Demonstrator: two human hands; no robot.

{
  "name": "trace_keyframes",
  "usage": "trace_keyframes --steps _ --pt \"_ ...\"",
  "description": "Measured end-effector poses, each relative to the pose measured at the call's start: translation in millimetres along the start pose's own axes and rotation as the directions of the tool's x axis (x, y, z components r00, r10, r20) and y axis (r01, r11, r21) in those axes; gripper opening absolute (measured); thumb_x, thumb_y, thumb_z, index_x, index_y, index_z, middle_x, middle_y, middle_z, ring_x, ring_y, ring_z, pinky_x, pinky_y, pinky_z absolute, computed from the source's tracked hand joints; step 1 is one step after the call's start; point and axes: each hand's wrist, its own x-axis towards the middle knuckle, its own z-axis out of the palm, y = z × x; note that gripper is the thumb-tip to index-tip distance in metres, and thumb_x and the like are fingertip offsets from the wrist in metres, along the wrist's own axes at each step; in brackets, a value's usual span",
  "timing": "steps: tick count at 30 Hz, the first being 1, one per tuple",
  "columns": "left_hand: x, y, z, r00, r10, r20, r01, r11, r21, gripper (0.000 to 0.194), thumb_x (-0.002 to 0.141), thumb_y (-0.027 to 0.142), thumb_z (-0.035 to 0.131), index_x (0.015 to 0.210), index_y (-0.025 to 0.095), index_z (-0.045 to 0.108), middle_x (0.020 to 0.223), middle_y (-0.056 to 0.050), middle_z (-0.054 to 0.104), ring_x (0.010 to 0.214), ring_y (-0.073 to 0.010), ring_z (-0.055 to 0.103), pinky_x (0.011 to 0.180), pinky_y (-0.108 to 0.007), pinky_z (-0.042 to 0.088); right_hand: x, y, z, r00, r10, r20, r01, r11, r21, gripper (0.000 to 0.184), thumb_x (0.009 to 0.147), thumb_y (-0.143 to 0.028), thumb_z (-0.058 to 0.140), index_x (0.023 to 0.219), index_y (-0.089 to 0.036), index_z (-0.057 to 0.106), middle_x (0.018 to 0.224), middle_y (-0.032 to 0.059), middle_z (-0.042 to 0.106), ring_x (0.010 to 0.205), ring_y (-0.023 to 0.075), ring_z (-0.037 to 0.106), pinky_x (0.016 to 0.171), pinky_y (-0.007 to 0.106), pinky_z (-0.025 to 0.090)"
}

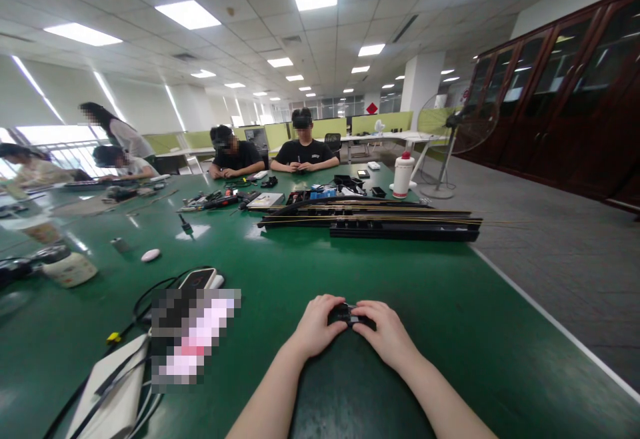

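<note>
Both my hands meet low over the green table [260, 359], around a small black part [345, 316] with a shiny edge. My left hand [320, 322] grips its left side, thumb in front and fingers behind. On the right side my right hand [383, 329] pinches it the same way. The fingers cover much of the part, so its exact kind cannot be made out. Farther back lie long black rails [400, 229] with thin yellow rods [360, 217] along them.
At left are a blurred-out phone-like item [195, 339], a white box [113, 385] with cables, a pink oval object [151, 255] and a cup [70, 269]. A white bottle [401, 175] with a red cap stands behind the rails. Several people sit across the table; a fan [450, 125] stands right.
</note>
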Motion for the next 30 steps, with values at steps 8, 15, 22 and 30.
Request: trace_keyframes --steps 8,15,22,30 --pt "-0.1 3.1 -1.2 1.0 -0.017 0.005 0.017 1.0 -0.006 0.04 0.075 0.024 0.061 0.114 0.023 0.054 0.109 -0.005 0.058 0.103 -0.0221 0.05 0.092 -0.037 0.039 -1.7 1.2 -3.9 1.0 0.014 -0.002 -0.014 0.996 0.092 0.039 0.069 -0.019 0.06 0.109 -0.021 0.062 0.112 0.0058 0.065 0.106 0.0223 0.056 0.097 0.039 0.038" --pt "-0.6 2.1 -0.6 1.0 -0.027 -0.012 0.026 0.999 -0.032 0.042 0.076 0.025 0.059 0.118 0.022 0.052 0.114 -0.007 0.056 0.107 -0.0233 0.049 0.095 -0.04 0.038 -1.6 1.9 -3.1 1.0 0.027 -0.008 -0.025 0.994 0.11 0.037 0.071 -0.02 0.058 0.108 -0.021 0.062 0.111 0.0063 0.065 0.105 0.0222 0.057 0.096 0.038 0.039" --pt "-0.4 0.5 -0.3 1.0 -0.018 -0.009 0.018 0.999 -0.036 0.042 0.077 0.023 0.058 0.118 0.023 0.052 0.114 -0.006 0.056 0.107 -0.0223 0.049 0.095 -0.039 0.039 -0.9 4.4 -1.2 0.999 0.014 -0.032 -0.011 0.994 0.113 0.035 0.072 -0.021 0.058 0.106 -0.02 0.063 0.112 0.0066 0.065 0.106 0.022 0.056 0.098 0.038 0.039" --pt "-0.4 -0.4 1.1 1.0 -0.026 -0.016 0.026 0.999 -0.041 0.04 0.077 0.021 0.056 0.117 0.023 0.051 0.113 -0.005 0.056 0.106 -0.0218 0.049 0.095 -0.039 0.039 -1.2 3.3 -0.6 0.999 0.011 -0.045 -0.006 0.995 0.1 0.032 0.074 -0.024 0.056 0.105 -0.019 0.063 0.11 0.008 0.065 0.105 0.0221 0.056 0.096 0.038 0.04"
